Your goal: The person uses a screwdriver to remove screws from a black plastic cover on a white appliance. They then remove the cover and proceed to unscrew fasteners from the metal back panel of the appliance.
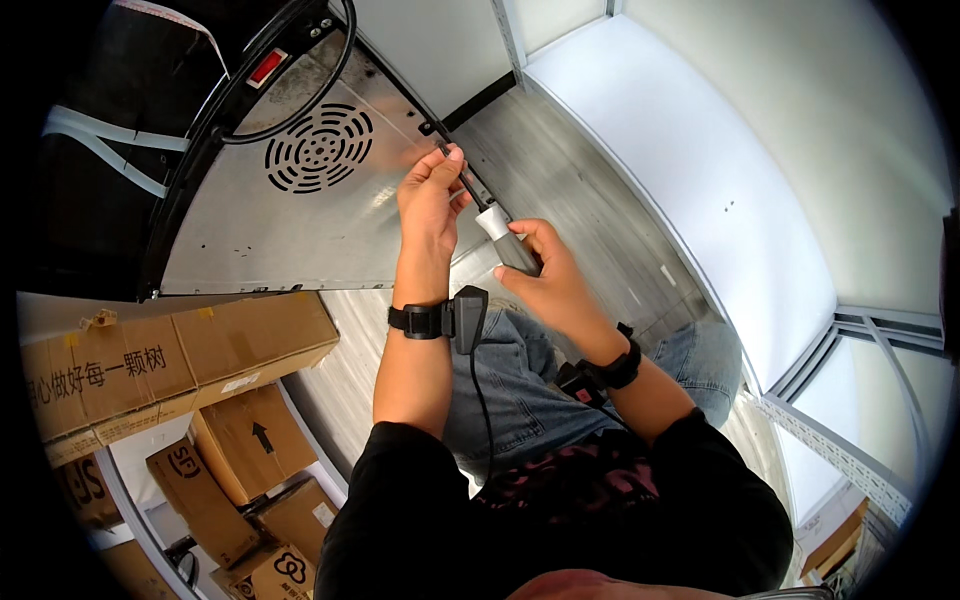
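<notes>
My right hand (550,275) is closed round the grey and white handle of a screwdriver (513,250). Its dark shaft slants up and left to my left hand (428,205), whose thumb and fingers pinch together round the shaft near the tip. Whether a screw sits at the tip is hidden by those fingers. Both hands are at the right edge of a large metal panel (240,235), part of a black-trimmed machine. A round slotted vent (319,148) is cut into that panel, left of my left hand.
A red rocker switch (266,68) and a looping black cable (345,60) are at the machine's upper end. Cardboard boxes (255,440) are stacked at lower left beside a long carton (190,365). A white shelf unit (690,150) stands to the right, above grey wood-look floor (560,160).
</notes>
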Tool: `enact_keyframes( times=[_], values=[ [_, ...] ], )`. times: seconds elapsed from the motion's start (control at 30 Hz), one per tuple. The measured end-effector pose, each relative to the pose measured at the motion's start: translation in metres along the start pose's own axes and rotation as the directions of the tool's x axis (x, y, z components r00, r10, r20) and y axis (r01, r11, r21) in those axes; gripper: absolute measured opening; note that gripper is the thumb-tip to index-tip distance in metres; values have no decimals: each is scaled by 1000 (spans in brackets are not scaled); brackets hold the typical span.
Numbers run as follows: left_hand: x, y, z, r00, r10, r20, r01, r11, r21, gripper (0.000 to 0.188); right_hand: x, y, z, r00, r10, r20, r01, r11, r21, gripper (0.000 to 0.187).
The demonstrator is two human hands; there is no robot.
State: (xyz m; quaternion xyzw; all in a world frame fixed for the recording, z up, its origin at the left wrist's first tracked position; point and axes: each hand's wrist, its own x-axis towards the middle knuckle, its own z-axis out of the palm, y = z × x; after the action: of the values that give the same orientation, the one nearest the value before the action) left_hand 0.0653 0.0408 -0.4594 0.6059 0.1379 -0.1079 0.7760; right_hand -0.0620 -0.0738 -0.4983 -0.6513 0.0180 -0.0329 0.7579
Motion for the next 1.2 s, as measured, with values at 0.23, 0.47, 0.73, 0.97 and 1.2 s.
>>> enact_keyframes(
  times=[0.23,0.47,0.73,0.97,1.2],
  values=[
    [5,-2,-3,999,33,3,-33,999,-20,13,-1,-9,-9,888,338,312,-459,698,549,50],
    [1,4,-4,999,18,32,-18,1000,7,16,1,-2,-6,932,303,200,-354,882,310,52],
    [7,0,-7,998,65,26,-69,987,148,17,3,-4,-3,921,332,202,-382,872,306,50],
    [4,4,-6,999,25,42,-27,998,60,14,2,1,-14,851,379,364,-522,694,496,50],
    [4,5,-4,999,42,8,-43,989,139,10,2,10,3,926,317,206,-354,917,181,47]
  ],
)
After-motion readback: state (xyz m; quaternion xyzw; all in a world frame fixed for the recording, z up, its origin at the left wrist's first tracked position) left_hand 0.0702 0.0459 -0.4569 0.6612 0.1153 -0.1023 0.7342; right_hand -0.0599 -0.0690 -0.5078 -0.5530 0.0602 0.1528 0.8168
